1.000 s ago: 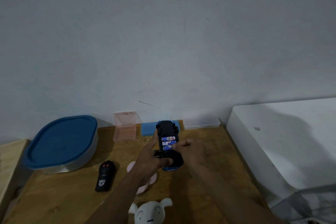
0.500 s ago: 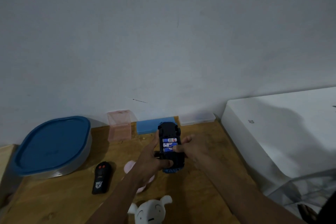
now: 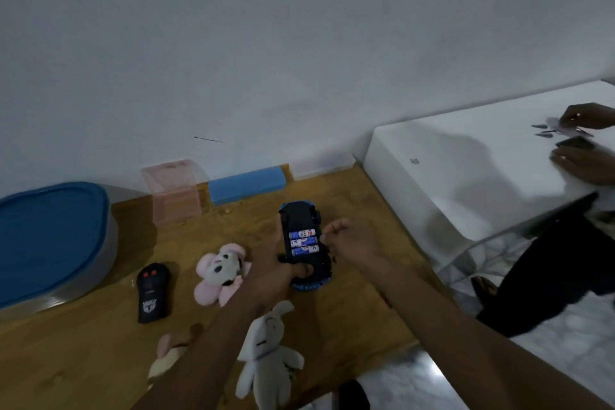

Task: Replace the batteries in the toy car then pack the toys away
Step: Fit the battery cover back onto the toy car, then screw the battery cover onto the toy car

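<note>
The blue and black toy car [image 3: 299,220] is turned upside down over the wooden table [image 3: 359,303]. Its battery bay is uncovered and shows three blue and white batteries [image 3: 303,242] side by side. My left hand [image 3: 273,280] grips the car at its near end and left side. My right hand [image 3: 349,243] is at the car's right side, fingertips pinched at the end of the batteries. A black remote control [image 3: 153,293] with two red buttons lies to the left. Around my left arm lie a pink plush [image 3: 218,271] and a white plush rabbit [image 3: 266,349].
A grey tub with a blue lid [image 3: 50,243] stands at the far left. A pink clear box [image 3: 174,193], a blue block [image 3: 248,185] and a clear lid [image 3: 321,166] line the wall. A white table [image 3: 482,170] is on the right, where another person's hands [image 3: 579,156] work.
The view has tilted down and right, so the plush toys and another person at the white table now show. My hands stay on the upturned car, right fingers still at the batteries.
</note>
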The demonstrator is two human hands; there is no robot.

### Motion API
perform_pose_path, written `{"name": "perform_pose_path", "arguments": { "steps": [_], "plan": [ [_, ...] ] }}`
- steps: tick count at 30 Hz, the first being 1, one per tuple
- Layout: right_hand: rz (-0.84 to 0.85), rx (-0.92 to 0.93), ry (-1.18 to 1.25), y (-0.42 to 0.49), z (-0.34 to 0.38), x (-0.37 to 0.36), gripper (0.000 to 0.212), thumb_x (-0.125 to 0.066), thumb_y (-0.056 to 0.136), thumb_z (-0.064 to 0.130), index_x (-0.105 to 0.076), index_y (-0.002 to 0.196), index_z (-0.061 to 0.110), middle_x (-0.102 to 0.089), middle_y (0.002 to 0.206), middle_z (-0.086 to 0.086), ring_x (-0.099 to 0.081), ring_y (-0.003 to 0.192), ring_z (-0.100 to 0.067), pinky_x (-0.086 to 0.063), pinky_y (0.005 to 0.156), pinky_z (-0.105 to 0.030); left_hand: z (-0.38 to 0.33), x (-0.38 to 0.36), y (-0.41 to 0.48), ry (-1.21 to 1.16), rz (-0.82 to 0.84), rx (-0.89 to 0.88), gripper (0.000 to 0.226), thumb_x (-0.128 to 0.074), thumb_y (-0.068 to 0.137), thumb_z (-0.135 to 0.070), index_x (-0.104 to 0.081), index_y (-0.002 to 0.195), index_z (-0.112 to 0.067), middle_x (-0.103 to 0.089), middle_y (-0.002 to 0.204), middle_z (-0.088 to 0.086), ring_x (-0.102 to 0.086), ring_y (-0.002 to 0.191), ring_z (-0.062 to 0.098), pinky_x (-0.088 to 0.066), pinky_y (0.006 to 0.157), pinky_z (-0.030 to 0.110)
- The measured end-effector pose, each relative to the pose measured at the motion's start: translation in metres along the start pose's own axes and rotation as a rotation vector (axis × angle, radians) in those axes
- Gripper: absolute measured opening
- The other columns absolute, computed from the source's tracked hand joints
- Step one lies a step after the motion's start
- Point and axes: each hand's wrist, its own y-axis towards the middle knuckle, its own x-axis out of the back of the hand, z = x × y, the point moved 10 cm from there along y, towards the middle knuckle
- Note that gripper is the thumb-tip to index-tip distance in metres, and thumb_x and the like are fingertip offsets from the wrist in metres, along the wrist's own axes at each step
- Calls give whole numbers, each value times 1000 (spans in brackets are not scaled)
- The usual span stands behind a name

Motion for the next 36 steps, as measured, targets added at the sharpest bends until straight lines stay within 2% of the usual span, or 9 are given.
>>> {"name": "perform_pose_path", "arguments": {
  "steps": [3, 6, 12, 15, 18, 24, 27, 31, 36],
  "plan": [
    [14, 18, -51, -1, -16, 20, 14, -65, 85, 8, -64, 74, 16, -70, 84, -6, -66, 79, -21, -57, 72, -33, 9, -24, 0, -3, 5, 24, 81, -69, 79, 3, -40, 131, -52, -68, 118, 0, -65, 108, 21, -54, 92, 48],
    [36, 71, -160, 5, -31, 44, 19, -63, 83, 7, -63, 69, 19, -68, 79, -1, -63, 79, -16, -54, 73, -29, 11, -51, 0, 17, -5, 25, 90, -73, 67, 2, -41, 125, -59, -67, 119, -4, -64, 110, 19, -52, 94, 47],
    [146, 170, -470, 19, -70, 87, 20, -59, 83, 1, -58, 77, 20, -59, 79, 6, -60, 84, -14, -43, 64, -17, 33, -97, -3, -42, -108, 137, 100, -67, 71, 16, -29, 143, -41, -65, 120, -5, -61, 109, 15, -52, 88, 33],
    [236, 198, -619, 24, -98, 97, 20, -56, 83, -2, -62, 92, 15, -58, 91, -1, -58, 89, -15, -42, 59, -12, 44, -108, -5, 5, -152, 185, 111, -73, 68, 8, -18, 147, -48, -62, 126, -9, -58, 115, 16, -49, 99, 43],
    [333, 219, -718, 23, -121, 97, 26, -67, 82, 5, -63, 108, 7, -59, 99, -5, -58, 93, -17, -51, 74, -24, 52, -113, -10, -16, -230, 210, 113, -74, 69, 7, -16, 147, -50, -60, 127, -10, -58, 115, 15, -48, 100, 49],
    [363, 353, -897, 24, -134, 79, 50, -79, 71, 31, -64, 115, 13, -57, 114, -9, -51, 110, -25, -48, 90, -35, 69, -117, -29, -82, -292, 227, 112, -73, 71, 13, -17, 149, -45, -60, 130, -6, -60, 116, 21, -48, 99, 54],
    [345, 370, -930, 27, -139, 74, 57, -80, 68, 35, -62, 119, 15, -52, 116, -10, -47, 112, -26, -47, 91, -35, 70, -118, -33, -77, -299, 222, 105, -70, 73, 16, -23, 146, -44, -61, 125, -9, -61, 114, 19, -48, 100, 52],
    [317, 389, -912, 27, -139, 75, 62, -81, 69, 32, -60, 124, 15, -52, 122, -12, -45, 116, -27, -45, 93, -32, 65, -120, -36, -52, -309, 207, 106, -69, 73, 17, -20, 143, -46, -58, 115, -25, -60, 105, 6, -50, 92, 35],
    [293, 322, -760, 31, -144, 84, 46, -77, 76, 16, -61, 118, 8, -60, 117, -11, -55, 104, -22, -45, 77, -24, 77, -122, -33, -81, -288, 240, 110, -70, 76, 13, -13, 150, -45, -58, 132, -10, -60, 115, 15, -49, 100, 46]
  ]
}}
